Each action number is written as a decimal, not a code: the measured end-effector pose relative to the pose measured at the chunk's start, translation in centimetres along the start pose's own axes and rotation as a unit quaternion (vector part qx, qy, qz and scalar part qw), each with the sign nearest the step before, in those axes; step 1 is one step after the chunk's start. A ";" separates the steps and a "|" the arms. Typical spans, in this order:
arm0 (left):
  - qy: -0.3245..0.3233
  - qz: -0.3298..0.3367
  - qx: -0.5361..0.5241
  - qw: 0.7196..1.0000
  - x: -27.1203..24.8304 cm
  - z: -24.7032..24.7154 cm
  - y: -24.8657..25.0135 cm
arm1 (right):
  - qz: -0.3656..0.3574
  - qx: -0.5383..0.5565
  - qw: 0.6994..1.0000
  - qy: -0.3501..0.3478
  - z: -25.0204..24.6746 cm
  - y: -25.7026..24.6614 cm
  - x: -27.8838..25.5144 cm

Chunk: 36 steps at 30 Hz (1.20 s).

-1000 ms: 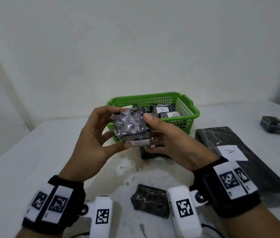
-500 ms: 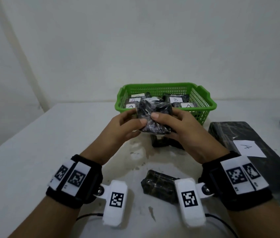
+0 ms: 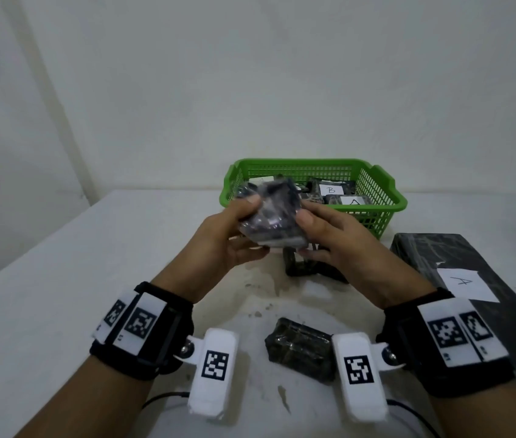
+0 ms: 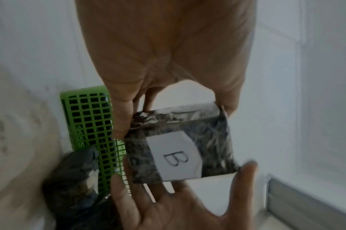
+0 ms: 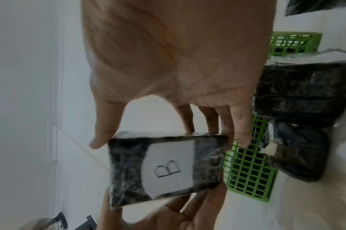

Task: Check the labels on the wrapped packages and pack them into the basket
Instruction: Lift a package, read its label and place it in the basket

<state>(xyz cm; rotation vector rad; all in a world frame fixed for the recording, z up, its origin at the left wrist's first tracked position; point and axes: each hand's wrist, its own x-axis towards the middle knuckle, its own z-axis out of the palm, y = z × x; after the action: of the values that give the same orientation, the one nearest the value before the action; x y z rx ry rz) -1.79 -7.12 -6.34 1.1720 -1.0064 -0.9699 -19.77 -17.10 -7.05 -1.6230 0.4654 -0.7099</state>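
A small dark package wrapped in clear crinkled plastic (image 3: 269, 216) is held above the white bench (image 3: 60, 279), just in front of the green plastic mesh basket (image 3: 373, 213). It is gripped from one side by the left hand (image 3: 228, 238), thumb on top and fingers curled beneath, and from the other side by the right hand (image 3: 332, 241) in the same way. A white paper label marked "B" (image 4: 176, 157) is shown on its underside in both wrist views. Inside the basket, other wrapped packages labelled "B" (image 3: 330, 189) and "A" (image 3: 354, 202) are seen. In front of the basket, a small unlabelled dark package (image 3: 300, 349) lies on the bench; to the basket's right, a large flat black package with an "A" label (image 3: 465, 282) is laid.
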 end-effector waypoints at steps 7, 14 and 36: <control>-0.014 -0.077 -0.114 0.990 0.0 -0.5 0.5 | -0.026 -0.026 0.998 0.053 -0.2 0.8 0.4; 0.060 0.042 -0.114 0.991 0.4 -0.4 0.2 | 0.004 0.027 0.995 0.100 -0.8 1.0 0.5; -0.106 -0.008 0.038 0.994 9.2 31.0 2.4 | 0.098 -0.128 0.922 0.351 -23.0 -8.3 -13.8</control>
<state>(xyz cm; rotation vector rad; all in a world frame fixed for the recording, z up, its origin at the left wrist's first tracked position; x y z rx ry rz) -28.98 -23.54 0.18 1.1587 -1.2123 -1.0936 -46.13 -23.37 0.12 -1.4916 1.2664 -1.1100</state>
